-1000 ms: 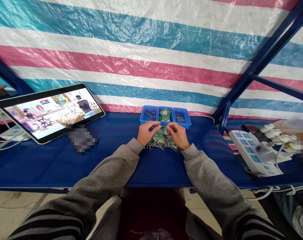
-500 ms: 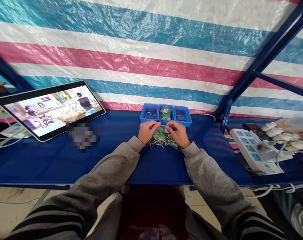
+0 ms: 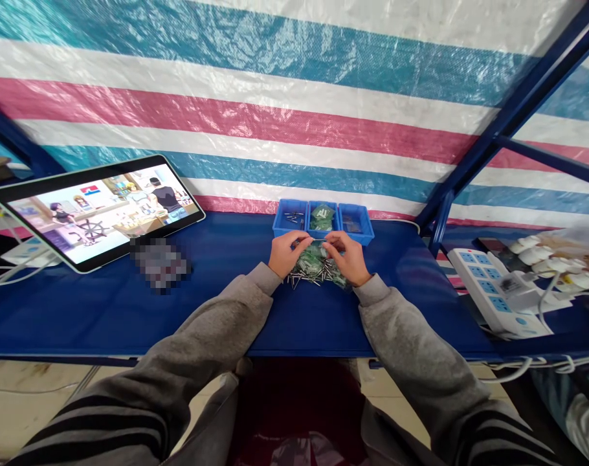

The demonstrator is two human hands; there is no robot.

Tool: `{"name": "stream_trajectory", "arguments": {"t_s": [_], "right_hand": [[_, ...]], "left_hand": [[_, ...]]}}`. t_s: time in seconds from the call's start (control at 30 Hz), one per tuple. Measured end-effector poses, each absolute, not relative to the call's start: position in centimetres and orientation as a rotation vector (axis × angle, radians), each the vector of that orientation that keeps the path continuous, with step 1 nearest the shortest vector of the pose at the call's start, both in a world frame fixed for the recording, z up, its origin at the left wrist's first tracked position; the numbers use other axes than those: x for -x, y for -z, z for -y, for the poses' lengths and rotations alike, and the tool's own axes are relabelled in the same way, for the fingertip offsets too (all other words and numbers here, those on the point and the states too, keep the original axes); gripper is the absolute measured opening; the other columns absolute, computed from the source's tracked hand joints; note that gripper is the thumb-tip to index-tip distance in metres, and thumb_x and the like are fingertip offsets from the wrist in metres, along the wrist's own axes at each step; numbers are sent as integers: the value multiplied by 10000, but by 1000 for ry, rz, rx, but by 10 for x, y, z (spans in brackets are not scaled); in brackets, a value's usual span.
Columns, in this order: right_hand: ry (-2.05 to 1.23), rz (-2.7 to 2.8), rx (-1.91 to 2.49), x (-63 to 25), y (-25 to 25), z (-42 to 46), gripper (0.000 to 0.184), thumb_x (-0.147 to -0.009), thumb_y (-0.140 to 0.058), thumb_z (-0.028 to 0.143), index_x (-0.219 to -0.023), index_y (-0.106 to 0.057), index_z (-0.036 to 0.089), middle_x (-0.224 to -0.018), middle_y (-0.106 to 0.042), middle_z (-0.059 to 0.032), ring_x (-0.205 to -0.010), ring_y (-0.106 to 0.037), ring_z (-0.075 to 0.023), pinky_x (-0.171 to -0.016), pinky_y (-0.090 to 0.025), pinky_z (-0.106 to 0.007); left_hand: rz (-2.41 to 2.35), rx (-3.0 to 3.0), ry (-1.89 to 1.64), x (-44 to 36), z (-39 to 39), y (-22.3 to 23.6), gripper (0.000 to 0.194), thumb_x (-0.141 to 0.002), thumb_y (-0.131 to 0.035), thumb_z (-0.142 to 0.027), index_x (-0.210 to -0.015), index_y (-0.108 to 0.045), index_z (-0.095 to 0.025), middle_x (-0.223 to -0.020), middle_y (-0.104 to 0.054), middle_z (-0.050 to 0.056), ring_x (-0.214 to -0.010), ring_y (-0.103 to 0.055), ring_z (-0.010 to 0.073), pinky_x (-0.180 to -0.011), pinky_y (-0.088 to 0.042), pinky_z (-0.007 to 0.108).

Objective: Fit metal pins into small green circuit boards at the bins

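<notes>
My left hand (image 3: 287, 254) and my right hand (image 3: 347, 257) are raised over a pile on the table, fingertips pinched and facing each other. Between them runs a thin metal rod (image 3: 320, 240), one end in each pinch. It is too small to tell its exact kind. Below lies a heap of short metal pins (image 3: 310, 277) mixed with small green-tinted plastic bags (image 3: 314, 257). Just behind stand three joined blue bins: the left bin (image 3: 275, 226) has a few metal pins, the middle bin (image 3: 323, 228) has green packets, and the right bin (image 3: 370, 228) has small dark or clear pieces.
A tablet (image 3: 100, 213) playing a cartoon leans at the left of the blue table (image 3: 226, 310), beside a blurred-out object (image 3: 162, 265). On the right lies a white power strip (image 3: 486, 288) with plugs and cables. A blue metal frame (image 3: 498, 116) and striped sheeting rise behind.
The fingertips of both hands have shifted slightly, and the thin rod between them now shows clearly. The pile and bins have stayed in place.
</notes>
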State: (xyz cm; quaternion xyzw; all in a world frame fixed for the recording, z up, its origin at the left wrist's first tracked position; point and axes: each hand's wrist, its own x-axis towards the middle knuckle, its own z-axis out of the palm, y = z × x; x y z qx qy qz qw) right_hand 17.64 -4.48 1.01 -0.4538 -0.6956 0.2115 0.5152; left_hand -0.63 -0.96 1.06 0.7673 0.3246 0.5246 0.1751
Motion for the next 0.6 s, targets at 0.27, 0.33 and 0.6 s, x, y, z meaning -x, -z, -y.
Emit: {"name": "stream_trajectory", "arguments": {"t_s": [0.27,0.33,0.6], "right_hand": [[-505,1698,1102,-175,-10,44,268,-907,-520,474,-849,-579,219,-732,-643,-21,-548,-603,-158,-571,-498,-302],[-518,1698,1111,-176,-10,44,266,-918,-497,472,-848,-562,224,-703,-625,-11,-537,-594,-156,-570,-494,-299],[-538,1730,1150,-176,-11,45,343,-948,-412,538,-820,-513,236,-635,-575,12,-534,-588,-154,-572,-473,-287]], "left_hand": [[-951,-2154,-1483,7,13,-15,342,-923,-563,-428,-743,-690,-167,-698,-713,24,-632,-652,141,-634,-520,246],[-935,-2134,-1495,6,13,-15,325,-911,-580,-433,-769,-703,-169,-736,-727,31,-658,-665,149,-639,-531,252],[-854,-2109,-1486,5,12,-13,289,-863,-646,-449,-850,-737,-175,-829,-752,54,-728,-694,167,-673,-571,274]]}}
